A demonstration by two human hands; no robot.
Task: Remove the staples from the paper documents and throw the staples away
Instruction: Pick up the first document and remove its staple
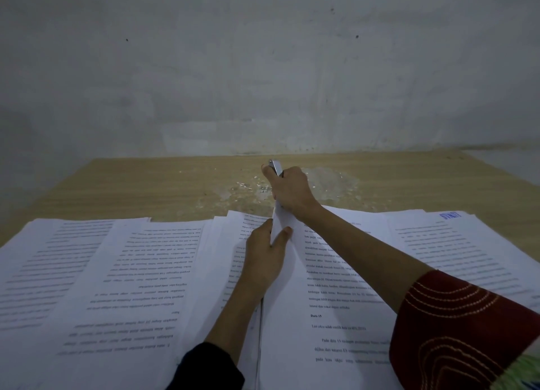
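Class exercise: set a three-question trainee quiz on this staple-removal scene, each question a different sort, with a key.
1. True or false: the right hand grips a silver metal tool.
2. The left hand pinches: A) a raised white printed paper sheet; B) a pen; C) a cup.
3. Fill in: the right arm's sleeve is dark ____ with orange stitching.
Key: 1 true; 2 A; 3 red.

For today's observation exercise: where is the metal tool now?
In the head view, near centre, the right hand grips the metal tool at the far edge of the papers, beside the scattered staples on the table.
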